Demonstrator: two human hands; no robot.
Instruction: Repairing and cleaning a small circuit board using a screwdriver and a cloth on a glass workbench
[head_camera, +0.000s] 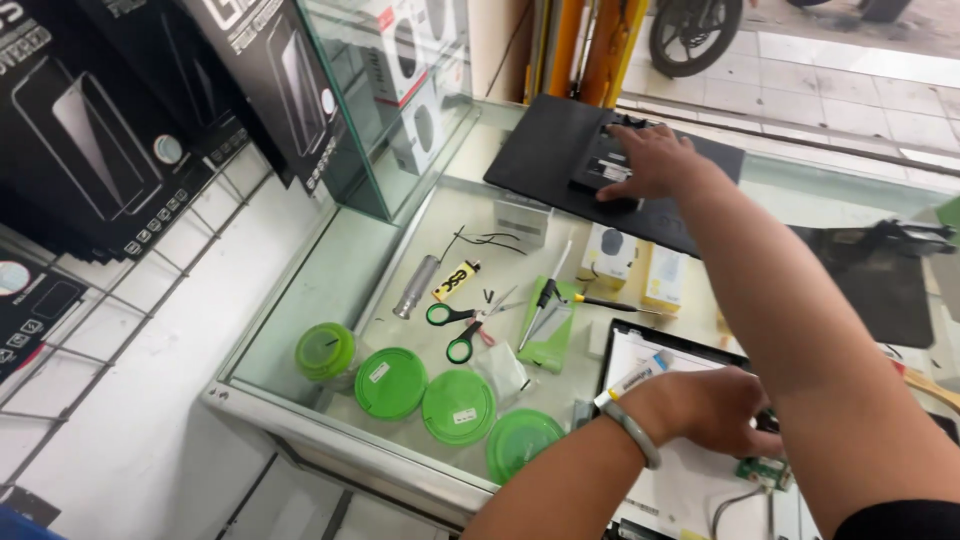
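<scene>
My right hand (645, 160) reaches far across the glass counter. Its fingers lie spread on a small black block (598, 168) fixed to a flat black panel (545, 150) at the back. My left hand (712, 410), a grey bracelet (635, 433) on its wrist, rests with curled fingers on a white display panel in a black frame (640, 345) at the front. A small green circuit board (765, 470) with wires sits just below its fingers. A white tube (632, 380) lies next to the wrist. What the curled fingers hold is hidden.
On the glass counter (300, 320) are several green round lids (390, 383), green-handled scissors (458, 330), a metal cylinder (415, 287), a yellow lighter (456, 281), screwdrivers on a green pad (548, 335) and small boxes (608, 252). Black packages (90, 150) hang on a rack at left. A black mat (885, 290) lies right.
</scene>
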